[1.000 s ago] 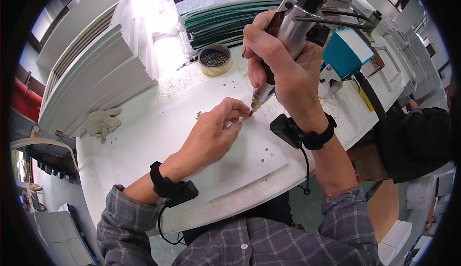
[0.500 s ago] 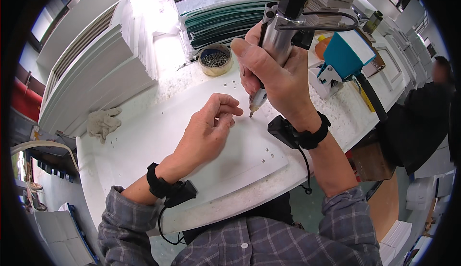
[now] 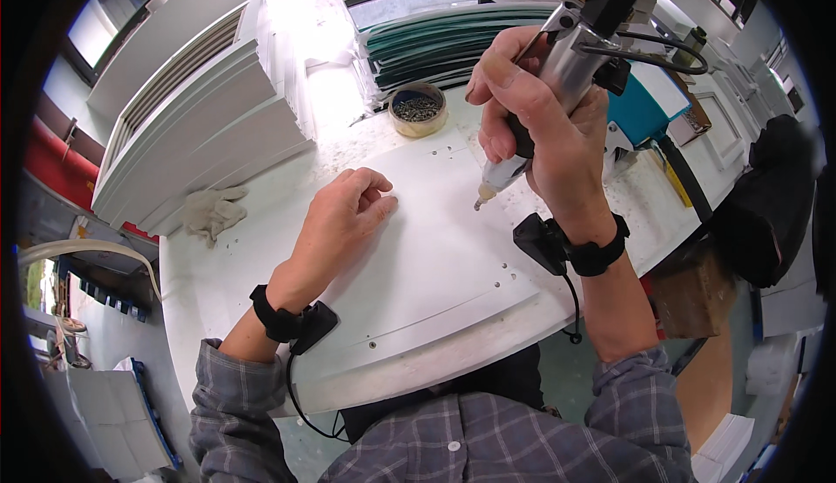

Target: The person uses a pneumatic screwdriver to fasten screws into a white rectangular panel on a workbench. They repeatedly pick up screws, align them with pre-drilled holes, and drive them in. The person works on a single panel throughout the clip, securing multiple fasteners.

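White worktable (image 3: 440, 359) in a workshop; white panel stack (image 3: 200, 130) and screw tub (image 3: 420, 130) along its back. Any lettering's too small for me. Flat white board (image 3: 418, 252) lies under both hands. Right hand (image 3: 549, 113) grips silver driver tool (image 3: 568, 69), tip at board, contact unclear. Left hand (image 3: 335, 222) half-curled over board; can't tell if holding anything.

The left hand (image 3: 335, 226) has drawn away from the power screwdriver (image 3: 570, 69).

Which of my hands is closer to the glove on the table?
The left hand. It is right of the glove, apart from it; the right hand, gripping the silver tool, is much farther right.
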{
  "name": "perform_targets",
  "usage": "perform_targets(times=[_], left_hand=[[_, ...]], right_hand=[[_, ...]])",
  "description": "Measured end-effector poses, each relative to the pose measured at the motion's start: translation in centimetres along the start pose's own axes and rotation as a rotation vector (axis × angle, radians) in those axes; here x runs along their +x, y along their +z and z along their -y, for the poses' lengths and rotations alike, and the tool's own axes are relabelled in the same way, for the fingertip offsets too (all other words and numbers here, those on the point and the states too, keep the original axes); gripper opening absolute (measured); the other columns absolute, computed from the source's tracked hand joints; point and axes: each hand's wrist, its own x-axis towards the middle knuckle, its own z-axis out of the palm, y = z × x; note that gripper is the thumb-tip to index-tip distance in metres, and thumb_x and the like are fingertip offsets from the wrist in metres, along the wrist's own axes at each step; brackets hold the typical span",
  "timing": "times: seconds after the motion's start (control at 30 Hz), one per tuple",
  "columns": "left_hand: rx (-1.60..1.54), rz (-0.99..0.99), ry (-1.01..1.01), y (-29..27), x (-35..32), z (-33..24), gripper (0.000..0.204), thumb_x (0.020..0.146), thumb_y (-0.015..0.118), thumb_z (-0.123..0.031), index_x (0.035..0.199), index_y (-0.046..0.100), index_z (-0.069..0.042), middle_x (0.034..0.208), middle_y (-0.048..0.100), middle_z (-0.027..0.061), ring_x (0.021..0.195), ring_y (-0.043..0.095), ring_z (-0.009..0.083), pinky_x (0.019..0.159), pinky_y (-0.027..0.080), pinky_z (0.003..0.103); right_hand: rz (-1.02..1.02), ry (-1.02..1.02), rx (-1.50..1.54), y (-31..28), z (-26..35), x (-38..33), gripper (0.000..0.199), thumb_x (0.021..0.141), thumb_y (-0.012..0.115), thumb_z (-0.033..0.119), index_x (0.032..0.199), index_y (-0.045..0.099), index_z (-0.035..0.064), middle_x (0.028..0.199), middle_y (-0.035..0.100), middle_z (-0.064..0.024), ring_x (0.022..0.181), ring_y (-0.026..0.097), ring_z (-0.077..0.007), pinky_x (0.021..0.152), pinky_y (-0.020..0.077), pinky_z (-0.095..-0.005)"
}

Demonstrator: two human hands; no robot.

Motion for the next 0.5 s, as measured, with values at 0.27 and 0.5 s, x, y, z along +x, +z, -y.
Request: perform_targets(times=[0.27, 0.5], left_hand=[[0.109, -0.052, 0.036, 0.6, 0.5, 0.0, 0.008, 0.092, 0.069, -0.007, 0.095, 0.070, 0.001, 0.087, 0.068, 0.0094, 0.077, 0.063, 0.0164, 0.073, 0.051, 0.029], [-0.235, 0.009, -0.160, 0.0, 0.3, -0.4, 0.010, 0.098, 0.065, -0.009, 0.100, 0.066, 0.001, 0.092, 0.070, 0.0072, 0.082, 0.065, 0.0131, 0.075, 0.053, 0.027]], right_hand=[[-0.050, -0.022, 0.005, -0.8, 1.1, -0.2, 0.018, 0.097, 0.064, 0.020, 0.090, 0.060, 0.0043, 0.080, 0.062, -0.0070, 0.048, 0.050, -0.0067, 0.046, 0.0445, -0.0256], [-0.044, -0.034, 0.048, -1.1, 1.2, -0.2, 0.018, 0.099, 0.061, 0.022, 0.092, 0.056, 0.0052, 0.084, 0.059, -0.0074, 0.049, 0.049, -0.0067, 0.047, 0.0446, -0.0257]])
